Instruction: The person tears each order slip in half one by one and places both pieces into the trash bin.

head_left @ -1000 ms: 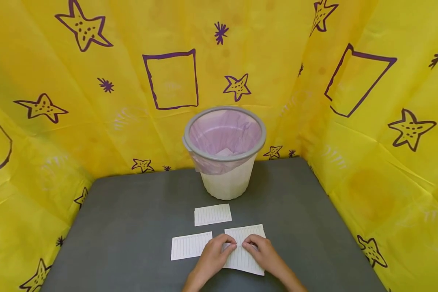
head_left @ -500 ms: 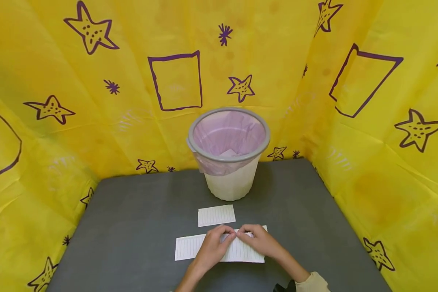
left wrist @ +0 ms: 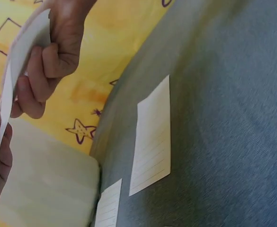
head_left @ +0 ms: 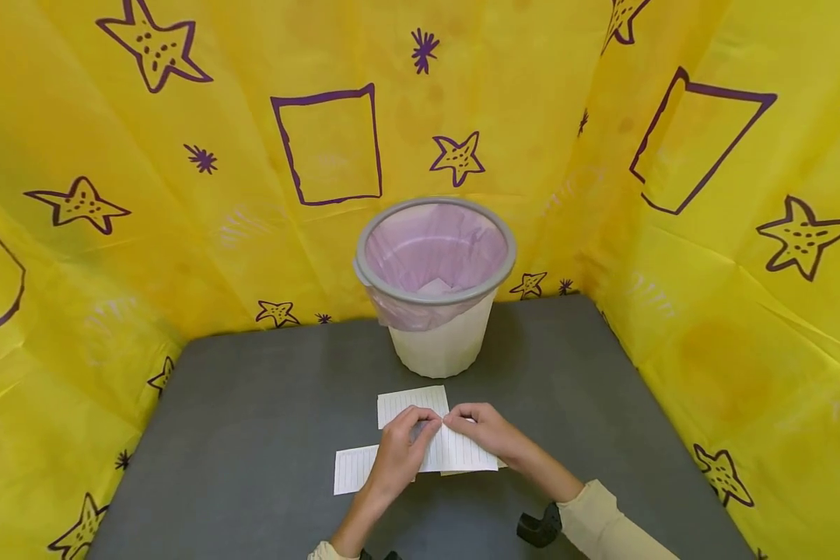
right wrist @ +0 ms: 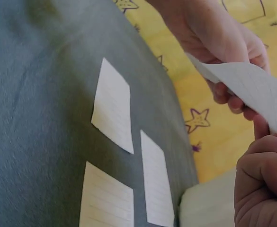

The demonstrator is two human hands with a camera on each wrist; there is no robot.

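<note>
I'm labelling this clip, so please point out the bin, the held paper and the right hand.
Bin (head_left: 439, 350): head view, on its pale outer wall.
Held paper (head_left: 458, 452): head view, on its lined face.
Right hand (head_left: 491, 429): head view, on the middle of the hand.

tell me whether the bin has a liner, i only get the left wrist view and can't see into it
Observer: Yes, the head view shows a pink liner inside the bin.
Operator: anything in it
Observer: A white piece, perhaps paper, lies down inside; I can't tell how many pieces there are.
Operator: ok and how many sheets lie on the table, i count two
Observer: Three; the head view has another lined sheet, partly hidden by the left hand.
</note>
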